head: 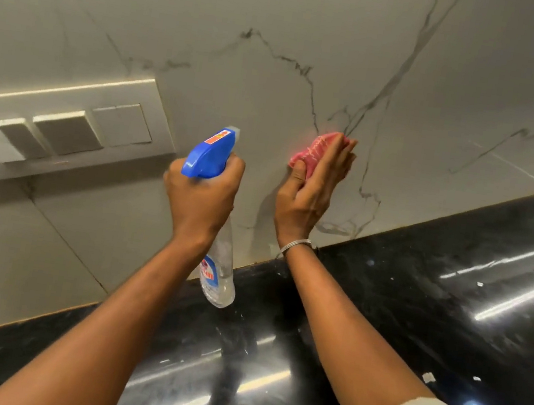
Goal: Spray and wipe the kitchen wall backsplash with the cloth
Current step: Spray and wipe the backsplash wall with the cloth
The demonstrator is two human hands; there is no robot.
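Note:
The backsplash (286, 14) is pale marble-look tile with dark veins, rising behind a black counter. My left hand (203, 192) grips the neck of a clear spray bottle (220, 264) with a blue trigger head (210, 154), its nozzle pointing at the wall. My right hand (312, 188) presses a folded pink cloth (311, 148) flat against the tile, fingers straight along the cloth and thumb tucked over its lower edge. A thin metal bangle sits on the right wrist.
A white switch and socket panel (61, 130) is mounted on the wall left of the bottle. The glossy black countertop (415, 311) runs along the bottom and right, with a few small white specks on it.

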